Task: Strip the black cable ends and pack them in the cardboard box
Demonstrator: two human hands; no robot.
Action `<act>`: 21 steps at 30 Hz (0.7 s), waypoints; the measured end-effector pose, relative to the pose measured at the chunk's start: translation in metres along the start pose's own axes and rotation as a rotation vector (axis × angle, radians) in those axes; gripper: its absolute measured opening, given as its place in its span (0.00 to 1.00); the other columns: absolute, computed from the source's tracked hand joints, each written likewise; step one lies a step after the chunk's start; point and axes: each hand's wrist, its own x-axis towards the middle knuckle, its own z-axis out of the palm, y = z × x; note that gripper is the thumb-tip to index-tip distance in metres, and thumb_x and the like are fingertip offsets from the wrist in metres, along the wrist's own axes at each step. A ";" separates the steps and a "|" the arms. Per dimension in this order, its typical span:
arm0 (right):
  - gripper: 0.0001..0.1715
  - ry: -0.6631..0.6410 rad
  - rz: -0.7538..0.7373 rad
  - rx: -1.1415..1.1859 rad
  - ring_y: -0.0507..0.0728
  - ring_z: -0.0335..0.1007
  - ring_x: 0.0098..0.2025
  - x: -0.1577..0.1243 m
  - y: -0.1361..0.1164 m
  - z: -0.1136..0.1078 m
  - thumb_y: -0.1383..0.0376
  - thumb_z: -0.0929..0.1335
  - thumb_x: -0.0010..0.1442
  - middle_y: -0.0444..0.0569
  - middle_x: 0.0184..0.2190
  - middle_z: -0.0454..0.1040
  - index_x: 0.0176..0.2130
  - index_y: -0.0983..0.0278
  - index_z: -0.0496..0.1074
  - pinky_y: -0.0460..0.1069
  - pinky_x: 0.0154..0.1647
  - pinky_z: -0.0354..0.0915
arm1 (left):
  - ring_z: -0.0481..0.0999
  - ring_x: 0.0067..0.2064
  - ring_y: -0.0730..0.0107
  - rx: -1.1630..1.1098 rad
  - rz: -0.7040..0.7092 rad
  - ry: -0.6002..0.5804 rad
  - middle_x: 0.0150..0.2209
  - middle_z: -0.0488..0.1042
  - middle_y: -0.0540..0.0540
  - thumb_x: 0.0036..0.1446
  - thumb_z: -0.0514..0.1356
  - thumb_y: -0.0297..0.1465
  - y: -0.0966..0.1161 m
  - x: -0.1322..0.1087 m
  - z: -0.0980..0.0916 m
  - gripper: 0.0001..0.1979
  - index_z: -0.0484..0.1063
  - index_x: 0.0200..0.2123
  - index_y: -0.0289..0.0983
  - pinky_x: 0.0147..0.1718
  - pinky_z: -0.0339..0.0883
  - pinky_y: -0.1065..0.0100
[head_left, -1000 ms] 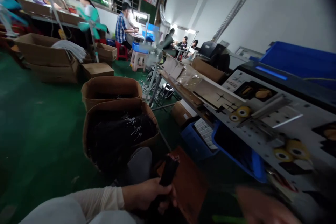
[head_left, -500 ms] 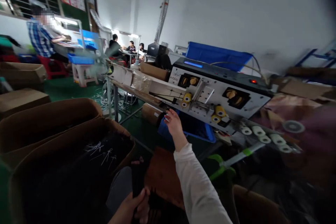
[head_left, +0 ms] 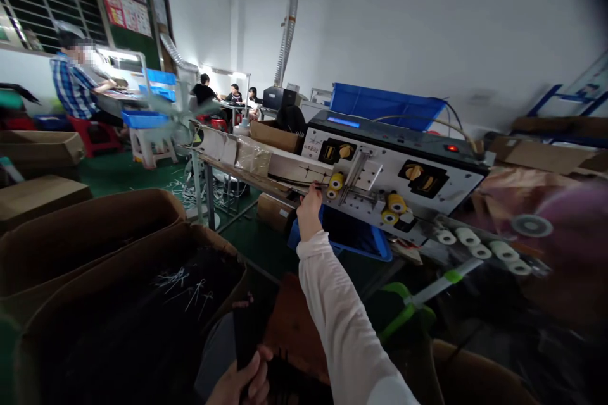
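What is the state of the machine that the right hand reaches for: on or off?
On, it seems: the machine shows a lit red lamp and a glowing blue display.

Matt cardboard box (head_left: 95, 285), painted metal machine panel (head_left: 375, 172), glossy yellow rollers (head_left: 336, 181).

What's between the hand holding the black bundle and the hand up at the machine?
In the head view, a reddish-brown board lies between the left hand, holding the black bundle, and the right hand at the machine, plus green floor.
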 end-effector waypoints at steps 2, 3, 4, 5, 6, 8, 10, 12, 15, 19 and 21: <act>0.16 0.052 -0.005 -0.004 0.52 0.67 0.35 -0.002 -0.004 0.004 0.52 0.60 0.58 0.45 0.35 0.71 0.37 0.60 0.65 0.47 0.31 0.64 | 0.50 0.16 0.84 -0.006 0.018 -0.009 0.16 0.55 0.58 0.45 0.65 0.48 0.000 -0.001 -0.001 0.23 0.70 0.35 0.36 0.18 0.49 0.73; 0.17 0.059 -0.016 -0.009 0.53 0.67 0.37 -0.004 -0.006 0.005 0.51 0.60 0.58 0.46 0.37 0.71 0.37 0.61 0.66 0.47 0.33 0.64 | 0.50 0.16 0.83 -0.008 0.026 -0.012 0.17 0.56 0.57 0.46 0.65 0.48 -0.001 -0.001 -0.001 0.22 0.70 0.35 0.36 0.19 0.50 0.73; 0.17 0.064 -0.029 -0.012 0.53 0.67 0.40 -0.009 -0.008 0.004 0.52 0.60 0.58 0.47 0.38 0.71 0.38 0.61 0.67 0.47 0.35 0.64 | 0.51 0.16 0.83 -0.007 0.035 -0.010 0.18 0.57 0.57 0.47 0.65 0.47 -0.001 -0.002 -0.001 0.21 0.70 0.35 0.36 0.19 0.52 0.73; 0.17 0.063 -0.061 -0.017 0.53 0.67 0.42 -0.016 -0.009 0.002 0.53 0.60 0.58 0.47 0.40 0.71 0.38 0.61 0.68 0.46 0.38 0.65 | 0.51 0.17 0.83 -0.004 0.047 -0.003 0.19 0.59 0.56 0.48 0.64 0.46 -0.001 -0.002 -0.001 0.20 0.70 0.35 0.36 0.19 0.52 0.72; 0.17 0.051 -0.122 -0.026 0.53 0.66 0.45 -0.025 -0.011 -0.003 0.53 0.61 0.58 0.48 0.42 0.71 0.38 0.62 0.69 0.46 0.40 0.64 | 0.52 0.17 0.83 0.000 0.061 0.012 0.20 0.60 0.56 0.49 0.64 0.45 -0.001 -0.003 0.000 0.19 0.70 0.36 0.36 0.20 0.53 0.72; 0.17 -0.054 -0.292 -0.057 0.53 0.66 0.48 -0.051 -0.013 -0.022 0.54 0.61 0.59 0.49 0.44 0.71 0.40 0.62 0.70 0.46 0.44 0.64 | 0.53 0.18 0.83 0.004 0.088 0.056 0.22 0.62 0.54 0.52 0.62 0.43 0.002 -0.005 0.001 0.17 0.69 0.36 0.36 0.20 0.54 0.72; 0.18 -0.334 -0.422 -0.131 0.54 0.69 0.44 -0.083 -0.016 -0.050 0.53 0.61 0.61 0.50 0.42 0.73 0.41 0.62 0.71 0.48 0.43 0.65 | 0.54 0.18 0.83 0.007 0.112 0.086 0.22 0.62 0.54 0.55 0.60 0.41 0.007 -0.007 0.003 0.15 0.69 0.37 0.35 0.21 0.53 0.73; 0.17 -0.774 -0.366 -0.277 0.54 0.71 0.36 -0.116 -0.023 -0.085 0.54 0.61 0.63 0.50 0.36 0.76 0.42 0.62 0.71 0.48 0.37 0.67 | 0.53 0.18 0.84 0.009 0.128 0.089 0.22 0.62 0.54 0.56 0.59 0.40 0.014 -0.007 0.005 0.14 0.69 0.37 0.35 0.20 0.52 0.74; 0.16 -1.359 -0.085 -0.502 0.53 0.72 0.30 -0.155 -0.037 -0.130 0.55 0.62 0.63 0.48 0.30 0.77 0.41 0.62 0.71 0.47 0.31 0.66 | 0.56 0.18 0.83 0.036 0.160 0.098 0.23 0.64 0.53 0.55 0.60 0.40 0.024 -0.005 0.010 0.14 0.69 0.36 0.34 0.19 0.52 0.75; 0.16 -1.514 0.199 -0.573 0.54 0.73 0.31 -0.182 -0.042 -0.155 0.55 0.61 0.64 0.47 0.30 0.77 0.39 0.62 0.71 0.47 0.31 0.66 | 0.70 0.25 0.73 0.053 0.147 0.178 0.27 0.72 0.46 0.50 0.65 0.40 0.028 0.006 0.022 0.17 0.69 0.33 0.32 0.23 0.61 0.72; 0.15 -1.469 0.144 -0.635 0.55 0.73 0.31 -0.189 -0.036 -0.157 0.56 0.61 0.64 0.46 0.30 0.77 0.36 0.61 0.72 0.47 0.32 0.65 | 0.73 0.27 0.69 0.004 0.109 0.229 0.27 0.73 0.45 0.46 0.67 0.40 0.023 0.010 0.029 0.18 0.69 0.32 0.32 0.27 0.65 0.69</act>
